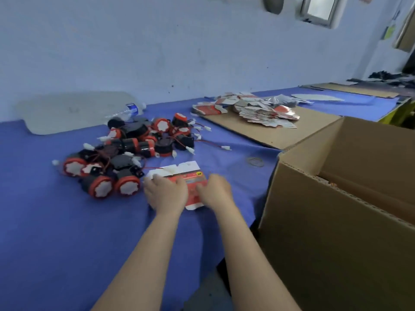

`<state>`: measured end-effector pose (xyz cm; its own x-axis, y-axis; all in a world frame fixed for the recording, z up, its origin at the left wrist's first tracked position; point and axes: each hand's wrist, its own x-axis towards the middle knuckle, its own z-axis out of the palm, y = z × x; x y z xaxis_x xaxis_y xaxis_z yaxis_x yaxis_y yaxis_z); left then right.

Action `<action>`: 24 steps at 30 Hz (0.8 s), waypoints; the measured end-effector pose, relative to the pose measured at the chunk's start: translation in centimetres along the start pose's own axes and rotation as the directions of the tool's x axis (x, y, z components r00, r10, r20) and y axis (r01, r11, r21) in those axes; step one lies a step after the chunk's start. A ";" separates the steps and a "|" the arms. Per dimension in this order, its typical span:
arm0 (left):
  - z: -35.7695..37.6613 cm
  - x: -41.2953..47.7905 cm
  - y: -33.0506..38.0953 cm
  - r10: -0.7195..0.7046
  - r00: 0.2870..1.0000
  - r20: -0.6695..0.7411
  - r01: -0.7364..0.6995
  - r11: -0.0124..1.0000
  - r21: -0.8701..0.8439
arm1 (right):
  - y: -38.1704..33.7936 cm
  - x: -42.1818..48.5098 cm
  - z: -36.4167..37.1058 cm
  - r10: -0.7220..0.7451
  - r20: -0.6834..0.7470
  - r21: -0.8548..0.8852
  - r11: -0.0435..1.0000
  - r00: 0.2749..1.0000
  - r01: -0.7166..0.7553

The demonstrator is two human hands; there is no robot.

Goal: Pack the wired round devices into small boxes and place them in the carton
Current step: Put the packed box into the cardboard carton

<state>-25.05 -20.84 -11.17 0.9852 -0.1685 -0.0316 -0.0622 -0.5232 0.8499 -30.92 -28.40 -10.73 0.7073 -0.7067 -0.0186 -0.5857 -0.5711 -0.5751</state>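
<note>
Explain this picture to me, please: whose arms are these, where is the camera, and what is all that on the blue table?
No machine here: a person works with bare hands, and the single camera sits on their head, looking forward and down. The left hand and right hand are both on one small box, flat and not yet folded; blur hides whether they pinch or press it. Left of it, on the blue table, lies a heap of round devices, black and red with thin wires. Farther back, a stack of flat boxes rests on a cardboard sheet. On the right stands the open carton, meant for the packed boxes.
</note>
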 end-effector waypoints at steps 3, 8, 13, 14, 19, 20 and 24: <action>-0.3 0.4 -1.5 0.037 0.999 0.035 -0.038 0.999 0.038 | -1.2 0.8 2.1 0.111 0.009 -0.004 0.994 0.994 -0.111; -0.3 0.7 -0.9 -0.030 0.996 0.080 0.017 0.988 0.156 | -2.3 0.9 2.7 0.061 -0.018 -0.029 0.998 0.998 -0.061; 0.0 0.6 -0.6 -0.032 0.990 0.139 0.008 0.985 0.173 | -2.1 1.0 2.6 0.033 -0.060 0.080 0.996 0.998 -0.028; 0.0 0.6 -0.5 -0.034 0.989 0.145 0.008 0.985 0.174 | -2.1 1.0 2.6 0.024 -0.072 0.090 0.996 0.997 -0.017; 0.4 0.6 0.0 -0.038 0.988 0.149 0.013 0.986 0.168 | -1.9 1.5 2.8 -0.008 -0.115 0.105 0.994 0.993 0.020; 0.5 0.7 0.1 -0.032 0.989 0.144 0.009 0.987 0.162 | -1.8 1.6 2.9 -0.004 -0.142 0.122 0.992 0.990 0.022; 0.4 0.9 0.4 -0.008 0.993 0.120 -0.003 0.996 0.090 | -1.6 1.9 2.4 0.105 -0.312 0.239 0.971 0.944 -0.029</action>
<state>-24.24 -21.54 -11.04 0.9594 -0.2634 -0.1012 -0.0792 -0.5956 0.7994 -27.66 -27.83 -11.81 0.4827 -0.8577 0.1773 -0.4943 -0.4339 -0.7533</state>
